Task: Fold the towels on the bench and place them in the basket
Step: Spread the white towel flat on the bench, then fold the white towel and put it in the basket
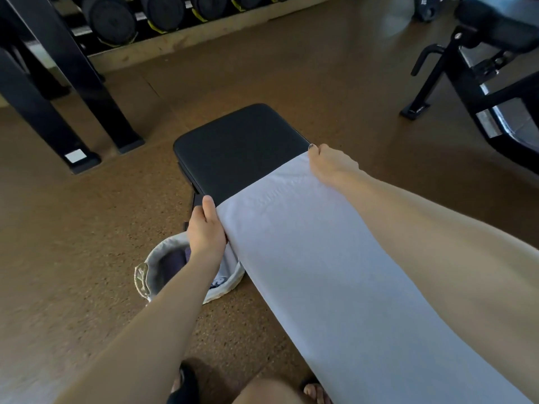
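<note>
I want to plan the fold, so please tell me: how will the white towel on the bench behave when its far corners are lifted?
The white towel will probably be floppy: it lies flat and follows the bench. It seems light, since the left hand and right hand hold only its corners. Its long middle would likely sag.

You have one white towel (335, 272) spread along one black worktop (239, 150). You have two hands on it: one left hand (205, 228) and one right hand (331, 163), each at a far corner of the towel. One basket (151, 275) stands on the floor beside the worktop. At the top, five dark weights (112, 17) show on one rack. One second bench (495, 24) stands at the right. Two sandalled feet (316, 390) show at the bottom.
</note>
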`<state>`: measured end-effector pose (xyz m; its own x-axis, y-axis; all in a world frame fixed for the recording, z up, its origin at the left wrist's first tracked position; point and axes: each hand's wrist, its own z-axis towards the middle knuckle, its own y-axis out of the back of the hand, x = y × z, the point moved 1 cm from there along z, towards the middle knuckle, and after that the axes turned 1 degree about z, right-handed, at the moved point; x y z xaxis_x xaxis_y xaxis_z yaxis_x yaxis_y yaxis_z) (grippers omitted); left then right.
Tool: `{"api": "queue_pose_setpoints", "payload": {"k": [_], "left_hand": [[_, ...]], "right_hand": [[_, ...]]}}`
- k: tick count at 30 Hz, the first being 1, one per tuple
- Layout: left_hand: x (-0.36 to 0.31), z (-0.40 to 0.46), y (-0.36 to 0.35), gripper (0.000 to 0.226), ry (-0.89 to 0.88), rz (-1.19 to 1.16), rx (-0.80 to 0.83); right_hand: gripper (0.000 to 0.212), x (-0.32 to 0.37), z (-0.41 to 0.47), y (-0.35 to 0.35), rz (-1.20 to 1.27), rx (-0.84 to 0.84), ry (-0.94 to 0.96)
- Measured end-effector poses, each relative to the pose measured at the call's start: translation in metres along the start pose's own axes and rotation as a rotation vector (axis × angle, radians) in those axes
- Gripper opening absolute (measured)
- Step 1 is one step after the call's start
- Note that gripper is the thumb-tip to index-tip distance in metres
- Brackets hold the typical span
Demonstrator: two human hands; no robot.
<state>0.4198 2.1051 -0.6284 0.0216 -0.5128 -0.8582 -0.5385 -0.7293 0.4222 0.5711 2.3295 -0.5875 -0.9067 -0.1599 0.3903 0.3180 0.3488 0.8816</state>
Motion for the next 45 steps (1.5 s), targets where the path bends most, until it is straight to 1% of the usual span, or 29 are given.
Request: {"api": "queue_pose_setpoints", "payload": {"k": [3,6,8,10,11,12,14,16,17,19,23,26,28,31,33,35,36,39,41,43,45], "left_hand": [[0.001,-0.004,-0.004,0.057,-0.001,-0.043,-0.034],[-0.001,-0.003,0.0,0.06,0.007,-0.021,-0.005],[-0.003,-0.003,0.005,0.062,0.026,-0.045,0.031],[-0.006,-0.007,0.011,0.054,0.001,-0.057,0.053],[-0.007,-0.009,0.014,0.048,-0.035,-0.026,0.066],[-0.008,-0.011,0.016,0.041,-0.077,0.022,0.084],[-0.008,-0.012,0.022,0.03,-0.144,0.11,0.126],[-0.009,-0.011,0.027,0.024,-0.144,0.128,0.153],[-0.011,-0.01,0.03,0.022,-0.125,0.113,0.166],[-0.017,-0.012,0.035,0.021,-0.116,0.084,0.176],[-0.036,-0.024,0.045,0.019,-0.18,0.018,0.176],[-0.053,-0.039,0.054,0.018,-0.213,-0.049,0.217],[-0.065,-0.055,0.058,0.019,-0.262,-0.071,0.258],[-0.087,-0.091,0.064,0.025,-0.349,-0.079,0.341],[-0.1,-0.124,0.067,0.032,-0.422,-0.106,0.444],[-0.108,-0.162,0.069,0.031,-0.498,-0.088,0.557],[-0.11,-0.181,0.069,0.029,-0.544,-0.045,0.612],[-0.104,-0.241,0.062,0.03,-0.695,0.129,0.785],[-0.096,-0.281,0.055,0.028,-0.793,0.219,0.868],[-0.083,-0.313,0.046,0.026,-0.876,0.288,0.935],[-0.068,-0.335,0.036,0.022,-1.019,0.411,0.99]], "right_hand": [[0.062,0.0,0.005,0.002,0.006,0.009,-0.006],[0.059,-0.001,0.004,0.001,0.021,-0.022,0.015],[0.049,-0.002,0.006,0.003,0.12,-0.055,0.027],[0.029,-0.005,0.009,0.008,0.245,-0.116,0.041],[0.023,-0.006,0.01,0.012,0.264,-0.131,0.052],[0.023,-0.007,0.01,0.015,0.263,-0.135,0.071],[0.031,-0.008,0.009,0.021,0.269,-0.135,0.091],[0.039,-0.008,0.009,0.026,0.29,-0.153,0.1],[0.04,-0.008,0.009,0.028,0.29,-0.163,0.116],[0.036,-0.008,0.01,0.033,0.256,-0.174,0.148],[0.033,-0.009,0.002,0.056,0.226,-0.2,0.189],[0.024,-0.015,-0.012,0.084,0.261,-0.236,0.226],[0.02,-0.022,-0.027,0.103,0.326,-0.274,0.22],[0.017,-0.039,-0.063,0.131,0.53,-0.272,0.143],[0.019,-0.058,-0.094,0.147,0.641,-0.243,0.072],[0.022,-0.087,-0.127,0.161,0.693,-0.241,0.01],[0.021,-0.103,-0.144,0.166,0.72,-0.249,0.002],[0.014,-0.161,-0.195,0.174,0.777,-0.293,0.017],[0.013,-0.199,-0.228,0.177,0.778,-0.316,0.034],[0.006,-0.233,-0.257,0.177,0.752,-0.327,0.026],[0.012,-0.264,-0.281,0.172,0.703,-0.321,0.006]]}}
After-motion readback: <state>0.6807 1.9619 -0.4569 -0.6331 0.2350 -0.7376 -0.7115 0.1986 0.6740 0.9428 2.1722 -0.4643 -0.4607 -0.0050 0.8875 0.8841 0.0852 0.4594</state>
